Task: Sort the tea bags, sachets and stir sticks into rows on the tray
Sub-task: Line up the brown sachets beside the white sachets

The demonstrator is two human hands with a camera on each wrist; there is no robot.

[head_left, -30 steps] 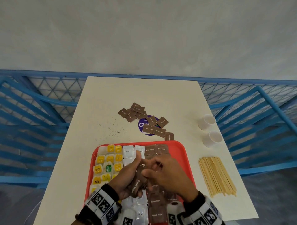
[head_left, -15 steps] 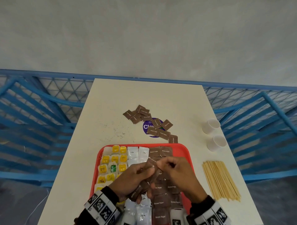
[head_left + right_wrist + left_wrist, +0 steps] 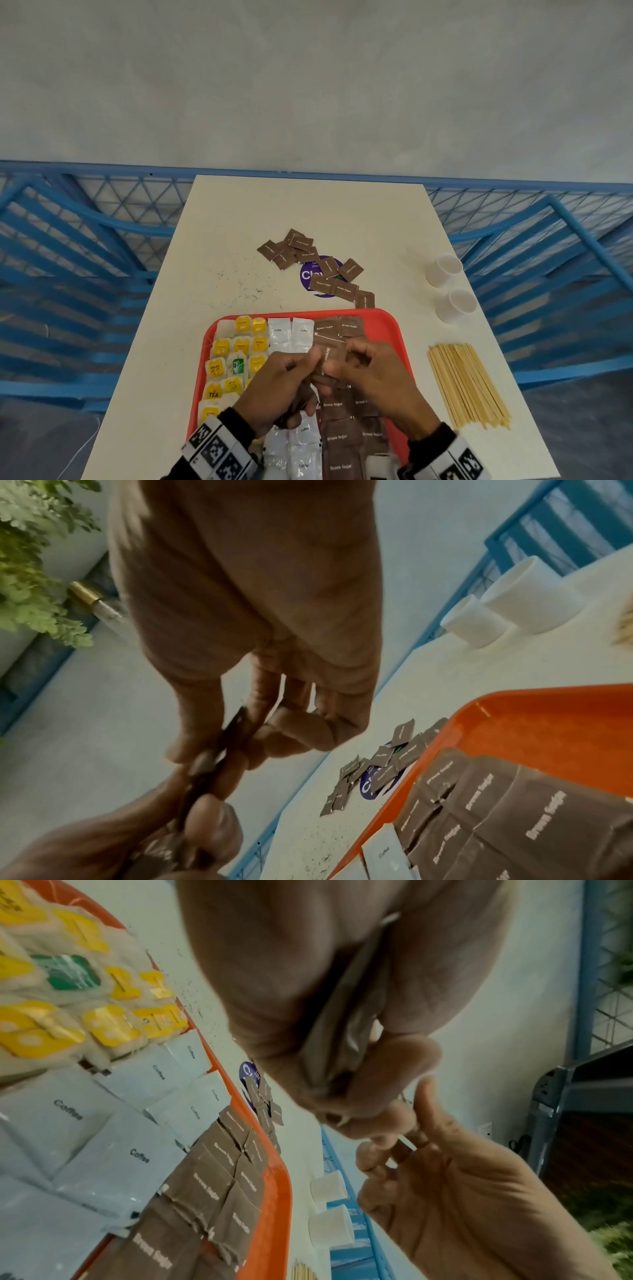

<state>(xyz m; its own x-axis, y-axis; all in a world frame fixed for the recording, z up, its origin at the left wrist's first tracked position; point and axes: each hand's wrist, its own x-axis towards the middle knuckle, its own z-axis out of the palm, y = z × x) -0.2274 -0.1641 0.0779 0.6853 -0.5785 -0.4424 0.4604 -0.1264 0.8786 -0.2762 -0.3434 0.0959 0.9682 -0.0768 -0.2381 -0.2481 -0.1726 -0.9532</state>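
L hand [image 3: 284, 380] grip curled round a stack of brown sugar sachets [image 3: 337, 1031] over the tray [image 3: 390, 329] — R hand [image 3: 373, 373] pinches the top one [image 3: 330, 353], prob to peel it off for the brown row. Stir sticks [image 3: 467, 383] on tabletop, unsorted.

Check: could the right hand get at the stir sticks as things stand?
Probably, once freed: the stir sticks lie bare on the table right of the tray, but the right hand pinches a brown sugar sachet.

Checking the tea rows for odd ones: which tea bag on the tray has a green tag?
The green-tagged tea bag, in the middle column of the tea block; every other visible tag there is yellow.
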